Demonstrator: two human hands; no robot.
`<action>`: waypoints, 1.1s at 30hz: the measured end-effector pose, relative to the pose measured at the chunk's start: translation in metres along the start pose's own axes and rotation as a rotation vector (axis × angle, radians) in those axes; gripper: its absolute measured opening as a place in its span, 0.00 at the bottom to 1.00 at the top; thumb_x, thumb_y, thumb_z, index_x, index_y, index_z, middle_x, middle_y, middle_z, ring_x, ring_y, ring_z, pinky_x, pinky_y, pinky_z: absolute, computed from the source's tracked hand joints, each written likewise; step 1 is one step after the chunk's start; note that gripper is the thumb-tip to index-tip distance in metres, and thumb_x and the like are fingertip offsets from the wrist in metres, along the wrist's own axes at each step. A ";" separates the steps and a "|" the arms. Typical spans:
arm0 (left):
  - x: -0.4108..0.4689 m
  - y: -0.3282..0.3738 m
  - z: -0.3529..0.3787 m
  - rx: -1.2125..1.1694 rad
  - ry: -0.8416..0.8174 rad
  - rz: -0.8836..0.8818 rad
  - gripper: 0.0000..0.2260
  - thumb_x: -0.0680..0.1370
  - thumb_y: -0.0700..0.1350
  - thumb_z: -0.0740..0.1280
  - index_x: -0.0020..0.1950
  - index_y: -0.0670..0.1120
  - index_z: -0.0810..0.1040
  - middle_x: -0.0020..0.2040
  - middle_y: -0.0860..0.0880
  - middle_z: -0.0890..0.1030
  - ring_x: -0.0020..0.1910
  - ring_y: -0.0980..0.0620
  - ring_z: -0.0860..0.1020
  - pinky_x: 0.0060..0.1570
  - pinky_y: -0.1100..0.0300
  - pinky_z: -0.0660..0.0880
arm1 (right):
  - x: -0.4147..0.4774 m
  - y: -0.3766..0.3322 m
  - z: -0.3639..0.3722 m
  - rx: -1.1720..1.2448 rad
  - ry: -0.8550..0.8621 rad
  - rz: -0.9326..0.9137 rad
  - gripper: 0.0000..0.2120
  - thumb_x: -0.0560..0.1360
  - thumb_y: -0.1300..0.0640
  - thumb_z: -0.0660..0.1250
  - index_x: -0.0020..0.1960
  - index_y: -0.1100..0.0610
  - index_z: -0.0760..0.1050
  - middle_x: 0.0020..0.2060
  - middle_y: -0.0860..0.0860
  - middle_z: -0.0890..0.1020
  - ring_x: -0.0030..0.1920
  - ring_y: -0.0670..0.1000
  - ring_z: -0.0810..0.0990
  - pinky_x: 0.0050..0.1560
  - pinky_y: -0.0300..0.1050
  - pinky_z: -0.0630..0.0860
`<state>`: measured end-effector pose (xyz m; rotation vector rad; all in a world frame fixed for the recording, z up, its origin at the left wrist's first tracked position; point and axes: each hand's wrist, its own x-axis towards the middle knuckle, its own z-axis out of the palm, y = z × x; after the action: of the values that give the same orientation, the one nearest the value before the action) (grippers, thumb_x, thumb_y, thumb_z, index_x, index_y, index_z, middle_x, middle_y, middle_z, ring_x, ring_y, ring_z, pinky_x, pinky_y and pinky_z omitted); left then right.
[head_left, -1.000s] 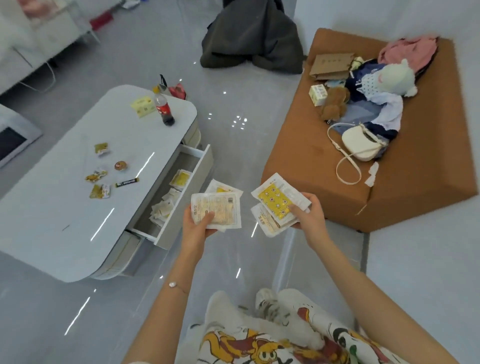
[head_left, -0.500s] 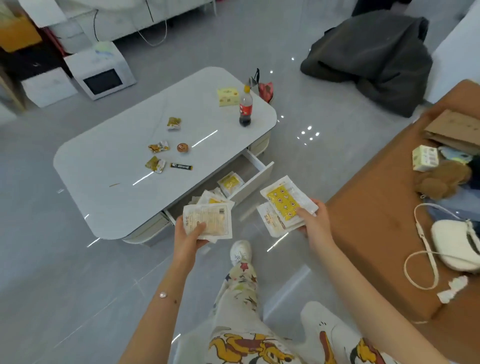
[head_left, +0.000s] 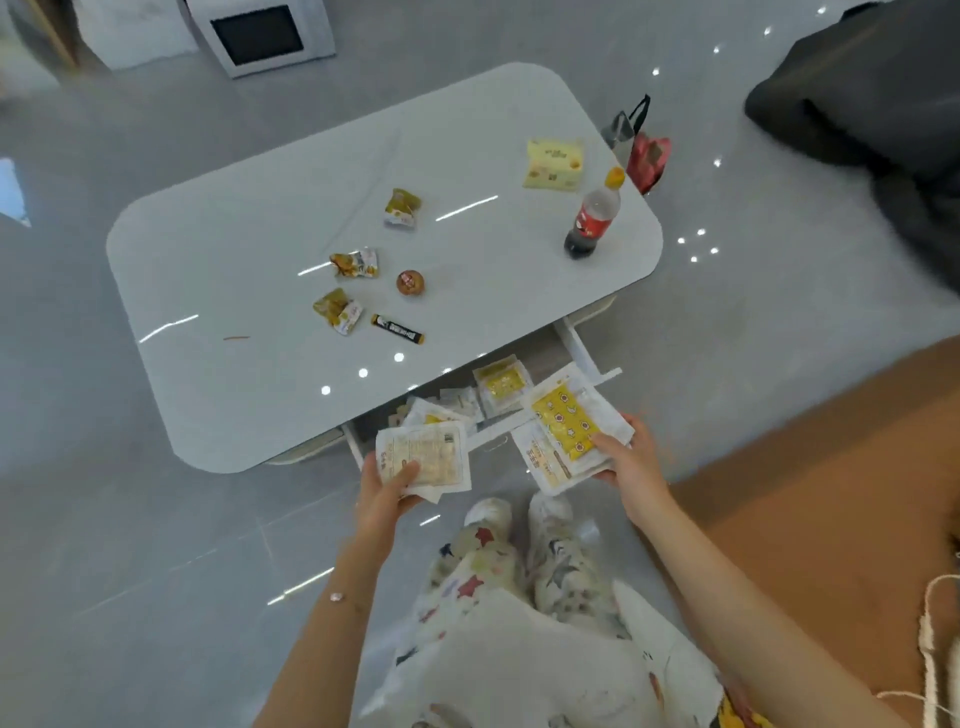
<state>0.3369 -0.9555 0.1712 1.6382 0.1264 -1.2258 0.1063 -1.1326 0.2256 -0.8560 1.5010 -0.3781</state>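
My left hand (head_left: 387, 491) grips a small stack of white packets (head_left: 431, 457), thumb on top of the printed face. My right hand (head_left: 631, 460) holds another stack of packets (head_left: 569, 431), the top one white with a yellow patterned panel. Both stacks hover just in front of the open drawer (head_left: 587, 356) of the white coffee table (head_left: 260, 270). Several similar packets (head_left: 501, 382) lie inside the drawer, partly hidden by the ones I hold.
On the tabletop stand a cola bottle (head_left: 592, 218), a yellow pack (head_left: 553, 163), several snack wrappers (head_left: 353, 262) and a black stick sachet (head_left: 397, 330). A brown sofa (head_left: 831, 467) is at right, a dark coat (head_left: 872, 104) on the floor behind, and a white appliance (head_left: 260, 34) at top.
The view has swung left, bringing the table to the centre and the sofa to the right edge. Both hands, holding their packets, now sit over the open drawer's front.
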 end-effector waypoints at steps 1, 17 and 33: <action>0.015 -0.012 0.000 -0.012 0.034 -0.041 0.19 0.76 0.39 0.69 0.65 0.49 0.69 0.58 0.44 0.79 0.52 0.46 0.82 0.46 0.53 0.81 | 0.022 0.005 0.010 -0.038 -0.016 0.031 0.10 0.77 0.67 0.63 0.55 0.56 0.68 0.48 0.55 0.80 0.43 0.52 0.81 0.39 0.47 0.79; 0.322 -0.181 -0.009 -0.102 0.313 -0.175 0.18 0.77 0.41 0.69 0.65 0.48 0.68 0.58 0.44 0.78 0.53 0.45 0.81 0.53 0.47 0.79 | 0.395 0.172 0.153 -0.368 -0.213 0.222 0.18 0.76 0.66 0.64 0.61 0.51 0.67 0.55 0.54 0.77 0.50 0.55 0.80 0.44 0.51 0.80; 0.204 -0.086 0.001 0.632 0.369 0.064 0.23 0.77 0.48 0.68 0.70 0.49 0.66 0.66 0.46 0.72 0.65 0.46 0.71 0.63 0.50 0.71 | 0.275 0.073 0.142 -1.159 -0.339 -0.492 0.22 0.74 0.56 0.67 0.68 0.53 0.70 0.63 0.51 0.76 0.62 0.54 0.74 0.60 0.49 0.74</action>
<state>0.3807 -1.0109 -0.0383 2.3908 -0.0971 -0.9490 0.2444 -1.2403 -0.0401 -2.0951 1.0928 0.3503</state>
